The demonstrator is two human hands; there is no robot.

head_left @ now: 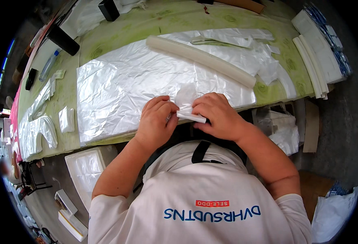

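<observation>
At the table's near edge, my left hand (155, 120) has its fingers curled around the left end of a small rolled-up piece of white plastic film (191, 117). The right end is gripped by my right hand (219, 116), thumb below and fingers above. Beyond the roll, a loose translucent flap (185, 94) lies on a wide, wrinkled plastic sheet (122, 85). A long, pale translucent tube-shaped roll (201, 61) rests slantwise across that sheet, apart from both hands.
The green patterned table (118, 34) holds cut film strips (44, 130), a small folded packet (66, 120), a plastic bottle (49, 66) and a black cylinder (63, 40) at left. White stacked boards (315, 49) stand at right. Below the edge sits a white bin (85, 166).
</observation>
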